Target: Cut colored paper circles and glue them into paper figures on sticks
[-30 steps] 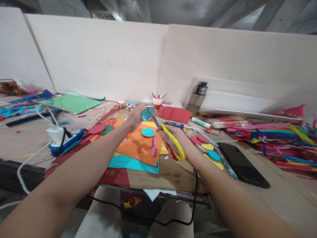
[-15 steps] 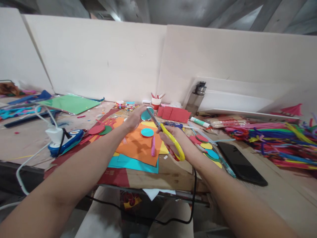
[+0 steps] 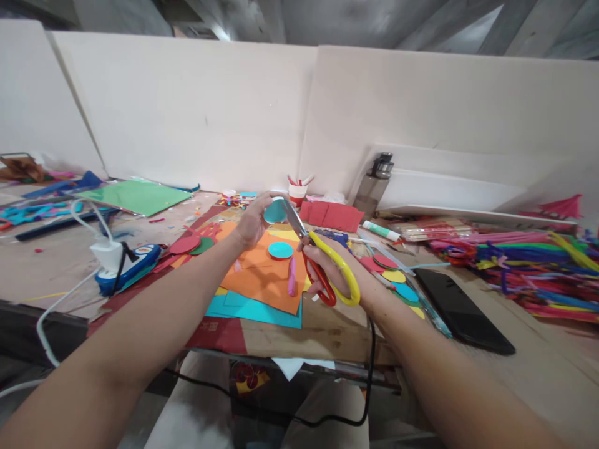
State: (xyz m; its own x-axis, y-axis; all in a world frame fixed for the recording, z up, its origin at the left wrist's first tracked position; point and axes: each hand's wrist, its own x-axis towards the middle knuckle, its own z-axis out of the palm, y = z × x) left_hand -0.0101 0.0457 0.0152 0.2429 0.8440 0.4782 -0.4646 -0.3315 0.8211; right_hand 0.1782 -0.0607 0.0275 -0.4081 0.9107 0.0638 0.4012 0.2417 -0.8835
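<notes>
Between the fingers of my left hand (image 3: 253, 221) is a round blue piece (image 3: 274, 211), tilted up above the table; it looks like a paper disc or cup. My right hand (image 3: 334, 265) grips scissors (image 3: 333, 265) with one yellow and one red handle loop. Their blades point up and left, the tips beside the blue piece; whether they touch it I cannot tell. Below lies a blue disc (image 3: 281, 251) with a red edge, resting on orange paper (image 3: 262, 280). A pink pen-like stick (image 3: 292, 276) lies beside it, and blue sheets (image 3: 262, 312) stick out underneath.
Red and green discs (image 3: 185, 244) lie left, near a blue power strip (image 3: 126, 268) with a plugged-in charger. On the right are more coloured discs (image 3: 393, 276), a black phone (image 3: 463, 308), a glue stick (image 3: 381, 231) and pipe cleaners (image 3: 528, 268). A bottle (image 3: 373, 185) stands behind.
The scissors have turned in my right hand, so both handle loops now show and are spread apart. My left hand has stayed nearly in place with the blue piece. The view has shifted slightly.
</notes>
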